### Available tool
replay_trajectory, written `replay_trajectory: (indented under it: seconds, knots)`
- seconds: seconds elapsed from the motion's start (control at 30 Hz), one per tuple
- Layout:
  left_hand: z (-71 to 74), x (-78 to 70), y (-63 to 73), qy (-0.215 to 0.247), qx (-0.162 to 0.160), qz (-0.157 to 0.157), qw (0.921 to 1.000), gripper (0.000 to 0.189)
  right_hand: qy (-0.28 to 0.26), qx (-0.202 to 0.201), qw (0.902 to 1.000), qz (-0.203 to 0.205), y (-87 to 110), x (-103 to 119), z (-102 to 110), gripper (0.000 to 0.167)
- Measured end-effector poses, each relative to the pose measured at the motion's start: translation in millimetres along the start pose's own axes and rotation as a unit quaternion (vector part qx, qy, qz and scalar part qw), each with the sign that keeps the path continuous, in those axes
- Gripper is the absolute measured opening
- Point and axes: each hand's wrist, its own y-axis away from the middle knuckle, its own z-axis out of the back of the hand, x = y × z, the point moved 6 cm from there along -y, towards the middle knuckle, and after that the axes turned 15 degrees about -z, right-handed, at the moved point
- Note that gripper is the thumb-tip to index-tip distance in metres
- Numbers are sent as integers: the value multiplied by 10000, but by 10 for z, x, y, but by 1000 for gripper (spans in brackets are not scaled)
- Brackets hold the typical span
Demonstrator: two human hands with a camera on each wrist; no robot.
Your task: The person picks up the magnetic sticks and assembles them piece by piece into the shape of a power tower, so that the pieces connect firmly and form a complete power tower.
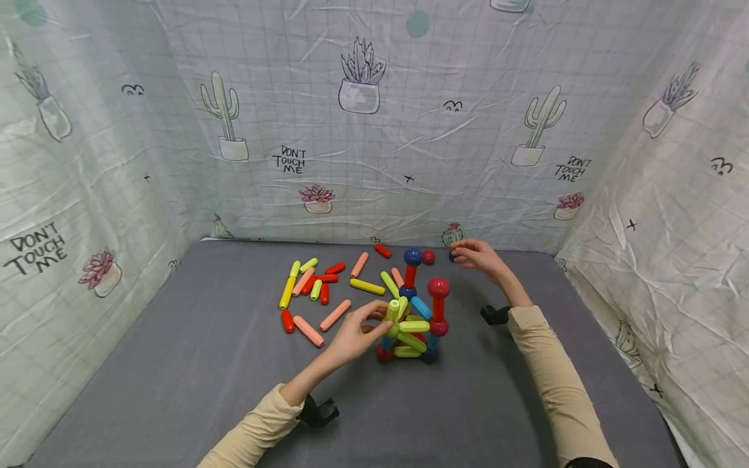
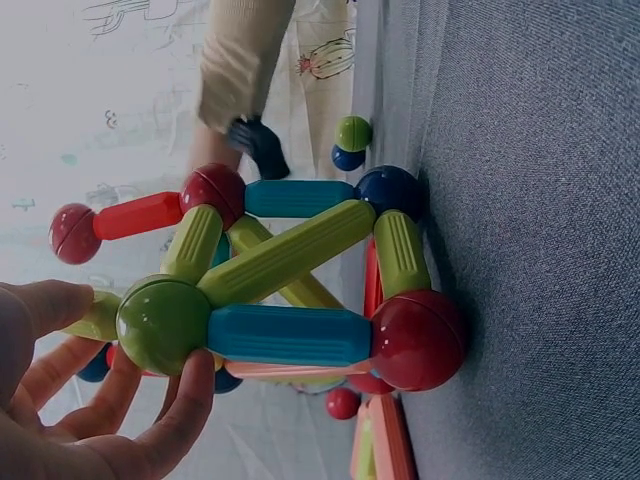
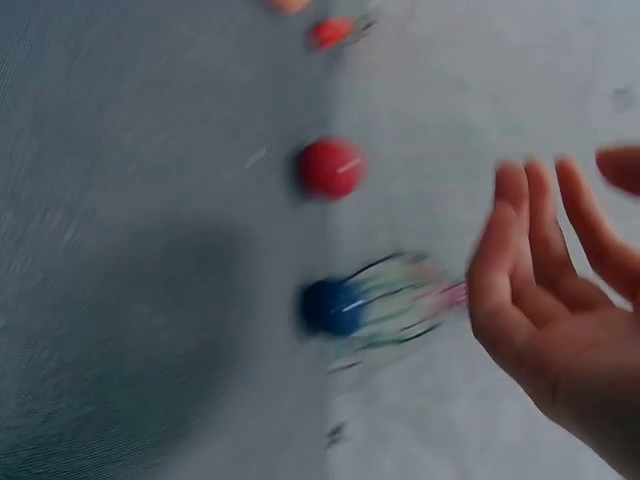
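A magnetic stick-and-ball structure point(image 1: 412, 351) stands on the table, with yellow-green, blue and red sticks joined by coloured balls. My left hand point(image 1: 355, 333) is at its left side, thumb and fingertips pinching a short yellow-green stick point(image 2: 97, 316) on top of the green ball point(image 2: 160, 325); the other fingers curl close by that ball. At the right rear, my right hand point(image 1: 481, 256) hangs in the air with loosely bent fingers and nothing in them. Near it at the back edge lie a blue ball point(image 3: 332, 306) and a red ball point(image 3: 331, 168).
Left of and behind the structure lie several loose sticks, among them a yellow stick point(image 1: 367, 286), a pink stick point(image 1: 335, 315) and a red stick point(image 1: 287, 321). A printed cloth point(image 1: 374, 162) hangs behind the grey table point(image 1: 205, 364).
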Motion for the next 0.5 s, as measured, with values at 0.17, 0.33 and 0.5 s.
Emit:
replay_trajectory:
  seconds: [0.17, 0.33, 0.5]
  knots:
    - [0, -7, -7, -35, -10, -53, 10000, 29, -121, -664, 9962, -545, -267, -226, 85, 44]
    - [-18, -4, -6, -17, 20, -70, 10000, 29, -89, -1187, 9897, -798, -446, -404, 166, 42]
    - [-10, 11, 21, -69, -23, -7, 10000, 29, 213, -1304, 9891, -643, -1060, -810, 302, 47]
